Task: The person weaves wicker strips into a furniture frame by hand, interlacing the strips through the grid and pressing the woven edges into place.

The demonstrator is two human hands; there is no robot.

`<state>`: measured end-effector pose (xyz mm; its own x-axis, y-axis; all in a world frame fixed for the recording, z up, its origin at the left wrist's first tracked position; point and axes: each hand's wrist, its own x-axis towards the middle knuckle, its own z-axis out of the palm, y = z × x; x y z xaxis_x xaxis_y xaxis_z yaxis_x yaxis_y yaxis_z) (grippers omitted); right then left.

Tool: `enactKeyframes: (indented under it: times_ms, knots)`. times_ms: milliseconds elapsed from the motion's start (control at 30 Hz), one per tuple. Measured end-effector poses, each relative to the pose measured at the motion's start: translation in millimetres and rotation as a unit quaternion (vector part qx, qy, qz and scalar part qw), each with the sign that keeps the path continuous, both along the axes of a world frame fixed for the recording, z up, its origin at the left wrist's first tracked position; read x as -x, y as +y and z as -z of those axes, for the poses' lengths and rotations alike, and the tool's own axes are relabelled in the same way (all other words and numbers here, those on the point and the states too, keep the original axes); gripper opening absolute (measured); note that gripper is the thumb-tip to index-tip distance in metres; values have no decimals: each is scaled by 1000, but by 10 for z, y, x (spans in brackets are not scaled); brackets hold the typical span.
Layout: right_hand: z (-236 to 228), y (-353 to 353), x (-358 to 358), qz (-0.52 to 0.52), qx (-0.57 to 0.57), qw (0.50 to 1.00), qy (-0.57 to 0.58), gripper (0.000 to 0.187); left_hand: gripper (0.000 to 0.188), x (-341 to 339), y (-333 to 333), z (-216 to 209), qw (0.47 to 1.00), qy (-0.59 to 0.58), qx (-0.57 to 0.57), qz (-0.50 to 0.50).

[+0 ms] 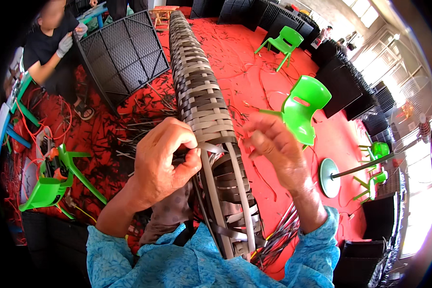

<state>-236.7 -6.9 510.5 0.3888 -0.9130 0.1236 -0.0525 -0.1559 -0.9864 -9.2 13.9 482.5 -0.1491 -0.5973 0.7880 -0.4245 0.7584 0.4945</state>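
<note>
A long woven frame [201, 91] of grey and brown flat strips runs away from my lap, tightly woven at its far part. Its near end shows bare lengthwise bars [240, 192] with a few loose strips across them. My left hand [165, 163] is closed at the frame's left edge, thumb and forefinger pinching a grey flat strip [212, 148] that crosses the bars. On the other side my right hand [278, 151] is raised just off the frame, fingers apart and a little blurred, with nothing visible in it.
Bundles of loose strips [285, 235] lie on the red floor covering right of the frame. Green chairs [305, 108], a fan stand's round base [329, 177] and stacked black woven panels [343, 79] stand to the right. Another person [53, 53] sits at far left by a black panel [122, 57].
</note>
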Motion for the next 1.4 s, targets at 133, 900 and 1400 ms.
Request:
enactKeyframes:
  times_ms: [133, 900, 1400]
  knots:
    - [386, 36, -43, -71, -196, 973, -100, 32, 30, -3, 51, -89, 995, -87, 31, -40]
    - [428, 34, -282, -217, -363, 822, -382, 41, 23, -152, 52, -348, 919, -344, 175, -76]
    - [280, 146, -362, -34, -327, 895, -299, 32, 24, -104, 272, 625, 953, 128, -271, 42]
